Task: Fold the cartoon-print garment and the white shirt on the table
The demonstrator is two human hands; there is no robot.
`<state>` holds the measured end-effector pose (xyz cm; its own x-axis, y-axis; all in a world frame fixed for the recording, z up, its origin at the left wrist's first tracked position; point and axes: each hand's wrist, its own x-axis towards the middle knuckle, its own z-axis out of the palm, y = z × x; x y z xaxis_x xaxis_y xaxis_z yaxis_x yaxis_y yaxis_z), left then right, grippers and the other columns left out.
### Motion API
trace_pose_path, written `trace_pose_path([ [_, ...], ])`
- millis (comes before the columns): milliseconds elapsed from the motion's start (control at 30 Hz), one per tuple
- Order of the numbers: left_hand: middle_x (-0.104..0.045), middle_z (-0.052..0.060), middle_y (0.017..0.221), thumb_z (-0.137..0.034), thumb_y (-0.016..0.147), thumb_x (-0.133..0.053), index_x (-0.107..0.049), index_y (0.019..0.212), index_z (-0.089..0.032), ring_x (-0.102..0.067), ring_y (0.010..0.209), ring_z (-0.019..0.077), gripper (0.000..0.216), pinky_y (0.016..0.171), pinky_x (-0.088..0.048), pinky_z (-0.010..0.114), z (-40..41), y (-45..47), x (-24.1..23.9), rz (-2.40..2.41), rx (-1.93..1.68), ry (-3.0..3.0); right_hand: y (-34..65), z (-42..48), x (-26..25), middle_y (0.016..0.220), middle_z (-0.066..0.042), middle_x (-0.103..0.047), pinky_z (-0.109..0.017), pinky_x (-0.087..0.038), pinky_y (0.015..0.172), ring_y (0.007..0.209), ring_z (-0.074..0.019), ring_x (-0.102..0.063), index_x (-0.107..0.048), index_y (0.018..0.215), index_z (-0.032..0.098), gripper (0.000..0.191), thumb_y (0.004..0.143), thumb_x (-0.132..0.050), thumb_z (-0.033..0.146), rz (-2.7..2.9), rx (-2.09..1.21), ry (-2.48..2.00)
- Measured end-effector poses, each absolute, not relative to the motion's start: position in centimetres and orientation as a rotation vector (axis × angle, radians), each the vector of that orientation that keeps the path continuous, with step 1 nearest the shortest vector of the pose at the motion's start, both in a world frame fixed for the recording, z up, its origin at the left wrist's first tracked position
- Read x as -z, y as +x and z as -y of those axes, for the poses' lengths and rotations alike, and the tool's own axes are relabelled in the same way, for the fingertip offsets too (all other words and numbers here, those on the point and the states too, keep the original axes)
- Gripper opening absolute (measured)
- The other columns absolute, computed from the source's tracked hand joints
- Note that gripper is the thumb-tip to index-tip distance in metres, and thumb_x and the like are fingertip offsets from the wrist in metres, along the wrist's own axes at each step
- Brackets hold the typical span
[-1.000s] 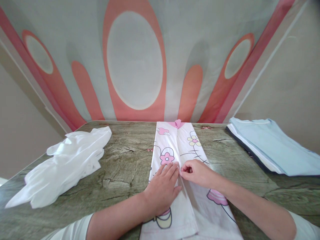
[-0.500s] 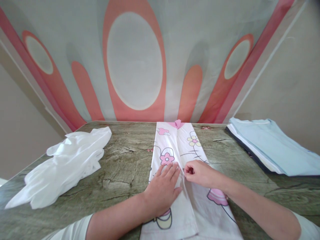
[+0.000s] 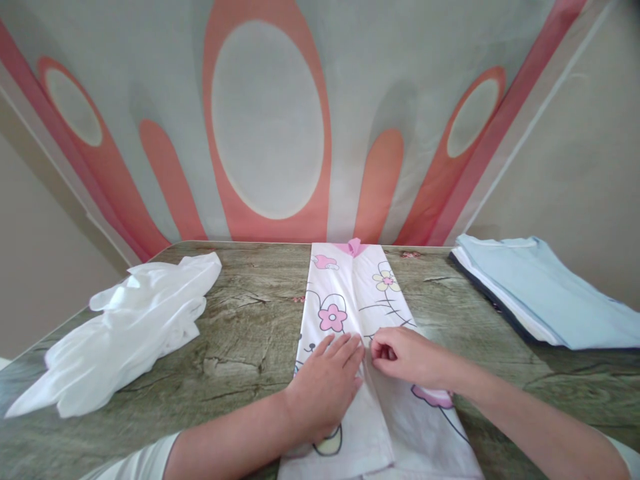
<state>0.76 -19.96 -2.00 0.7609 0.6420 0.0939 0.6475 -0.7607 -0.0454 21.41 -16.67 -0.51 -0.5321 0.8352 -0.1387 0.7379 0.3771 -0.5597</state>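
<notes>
- Where the wood-grain bench [image 3: 240,340] met the patterned backdrop [image 3: 270,120]: printed garment [image 3: 350,293], white with pink flowers, laid lengthwise down the middle, both side panels folded inward to meet along a central seam.
- Left hand [image 3: 325,387]: pressed flat, palm down, on the left folded panel just beside the seam; fingers [image 3: 340,350] extended and close together, holding nothing.
- Right hand [image 3: 407,357]: placed on the right panel, fingertips pinched narrowly on a fold of the garment's cloth at the seam; thumb and forefinger nearly touching the left hand's fingertips.
- Pink collar tab [image 3: 354,247]: visible at the garment's far end, at the bench's rear edge.
- Crumpled white cloth [image 3: 125,327]: heaped on the bench, well apart to the left.
- Folded light-blue garments [image 3: 545,293]: stacked at the right, a dark edge showing beneath the pile.
- White short sleeves: seen at both lower corners, on the person's arms.
</notes>
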Motion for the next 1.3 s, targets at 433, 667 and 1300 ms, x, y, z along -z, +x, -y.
trace_pose_path([
  [433,-0.032,0.008,0.143,-0.036,0.097,-0.027,-0.039,0.132,-0.013,-0.027,0.131,0.0222,0.044,0.106,-0.021,0.037,20.2,0.9,2.6,1.071,0.195,-2.883,21.0,18.0,0.8,0.072,-0.002,-0.055,-0.032,-0.031,0.065,0.069,-0.015,-0.046,-0.054,0.069,0.016,0.024,0.089,-0.042,0.013,2.897,0.373,-0.463],
  [667,-0.029,0.007,0.145,-0.037,0.096,-0.027,-0.038,0.133,-0.016,-0.025,0.133,0.0225,0.043,0.107,-0.021,0.039,20.2,0.9,2.0,1.13,0.153,-2.923,21.0,17.8,0.9,0.071,-0.001,-0.056,-0.031,-0.032,0.066,0.07,-0.0143,-0.047,-0.054,0.07,0.017,0.018,0.084,-0.045,0.012,2.866,0.163,-0.528],
  [1300,-0.021,0.014,0.147,-0.047,0.094,-0.029,-0.019,0.143,-0.027,-0.023,0.131,0.0393,0.054,0.094,-0.024,0.069,23.0,0.4,3.5,0.98,0.001,-2.923,21.3,15.7,1.1,0.149,-0.002,-0.022,-0.044,-0.017,0.11,0.136,-0.0214,-0.014,-0.025,0.142,0.025,0.054,0.092,-0.035,0.045,2.67,-0.424,-1.098],
])
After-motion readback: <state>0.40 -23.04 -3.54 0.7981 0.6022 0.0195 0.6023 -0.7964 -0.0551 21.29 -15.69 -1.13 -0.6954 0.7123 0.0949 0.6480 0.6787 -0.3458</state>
